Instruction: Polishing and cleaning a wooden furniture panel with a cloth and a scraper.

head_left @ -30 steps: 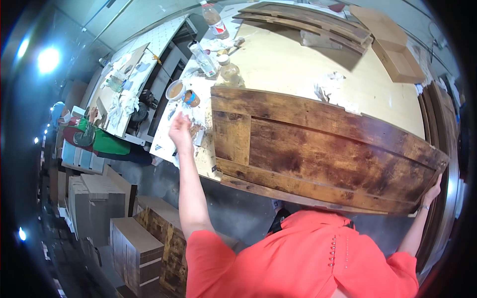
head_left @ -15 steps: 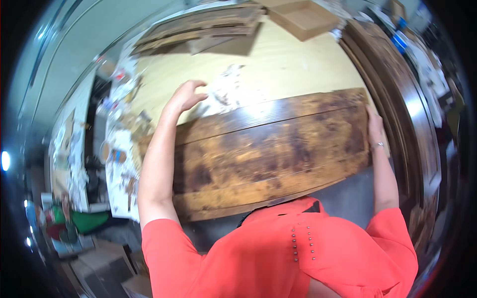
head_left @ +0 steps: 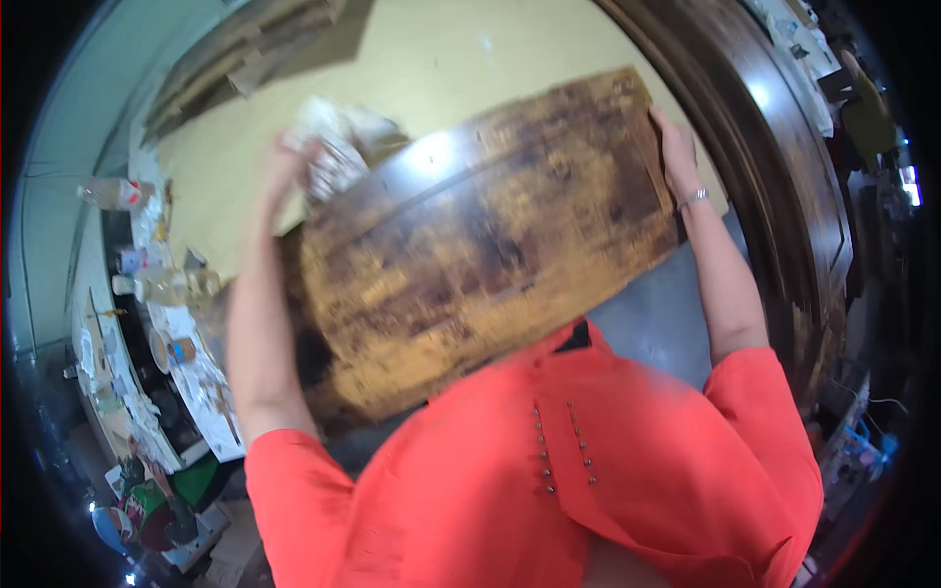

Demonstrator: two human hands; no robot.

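A brown, dark-mottled wooden panel [head_left: 480, 235] lies slanted across the worktable in front of me, its near edge close to my body. My right hand [head_left: 676, 152] grips the panel's right end, fingers along its side. At the panel's far left corner my left hand [head_left: 292, 162] is closed on a crumpled white rag [head_left: 338, 142] with dark stains. Motion blurs that hand, and its fingers partly merge with the rag. The panel's lower left part lies behind my left forearm.
Stacked wooden boards [head_left: 235, 59] lie at the far left of the pale tabletop [head_left: 470, 49]. Long dark-brown boards [head_left: 745, 127] run along the right side. Clear plastic bottles [head_left: 176, 284] and a roll of tape [head_left: 167, 348] sit on the left.
My left hand has closed on the white rag and lifted it toward the panel's far left corner. The view has shifted and turned; my right hand remains on the panel's right end.
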